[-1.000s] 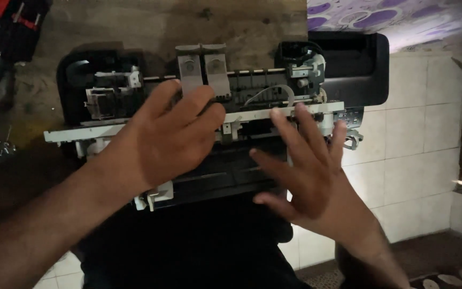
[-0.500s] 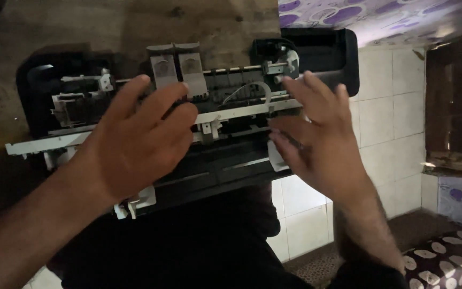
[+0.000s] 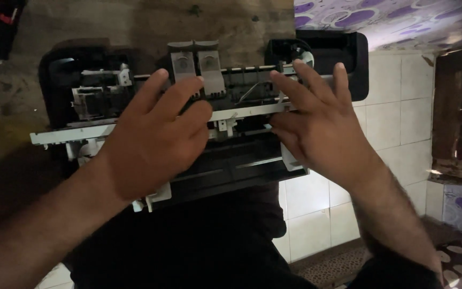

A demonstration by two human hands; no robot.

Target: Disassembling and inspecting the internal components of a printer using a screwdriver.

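1. Resting flat, the left hand [image 3: 153, 142] spreads open over the middle of the printer [image 3: 199, 107], palm down on the white rail [image 3: 70, 132], clasping nothing.
2. Just to its right, the right hand [image 3: 316, 126] lies open on the same rail's far end, fingers splayed.
3. The rail's long axis runs across under both palms, equally near each.
4. Dim light hides the printer's near edge and parts beneath the palms.
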